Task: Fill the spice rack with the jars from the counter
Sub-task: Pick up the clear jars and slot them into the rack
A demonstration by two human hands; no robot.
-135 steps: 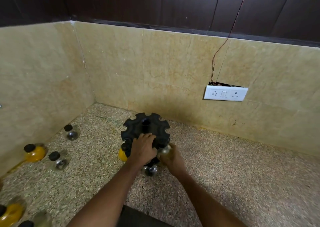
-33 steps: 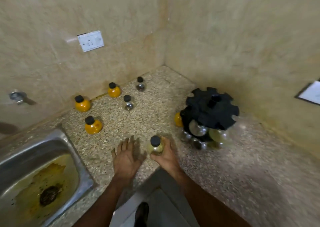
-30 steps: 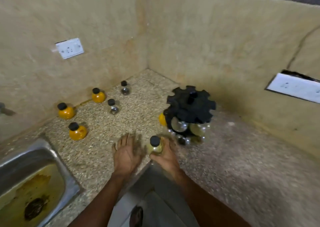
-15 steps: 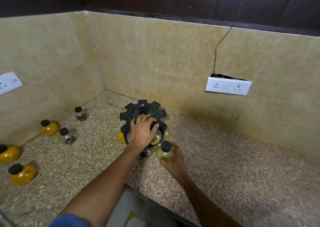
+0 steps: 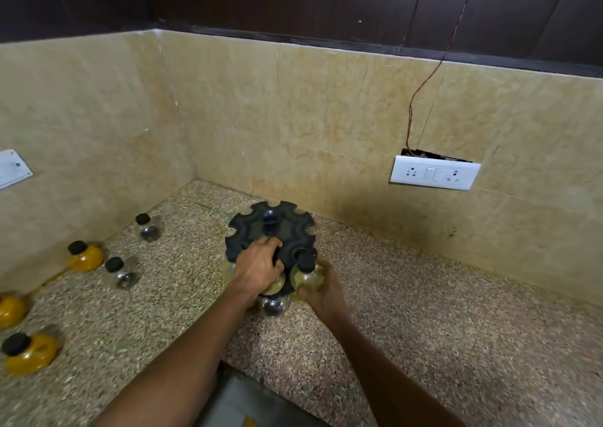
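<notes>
A black round spice rack (image 5: pixel 280 227) with notched slots stands on the speckled counter (image 5: pixel 424 312) near the back corner. My left hand (image 5: pixel 259 266) grips its top disc at the front edge. My right hand (image 5: pixel 321 288) holds a pale yellow jar with a black cap (image 5: pixel 305 271) against a front notch of the rack. Other jars hang in the rack below, one clear jar (image 5: pixel 272 306) showing under my left wrist. Loose jars stand at the left: orange ones (image 5: pixel 83 257) (image 5: pixel 29 353) (image 5: pixel 11 311) and clear ones (image 5: pixel 148 227) (image 5: pixel 120 271).
Beige tiled walls meet in the corner behind the rack. A white socket plate (image 5: pixel 434 175) with a loose wire sits on the back wall, another socket plate (image 5: pixel 13 169) on the left wall. The counter's front edge runs under my forearms.
My right hand picked a pale jar from the counter near the sink and carried it up to the rack's front notch. My left hand moved from the counter onto the rack's top.
</notes>
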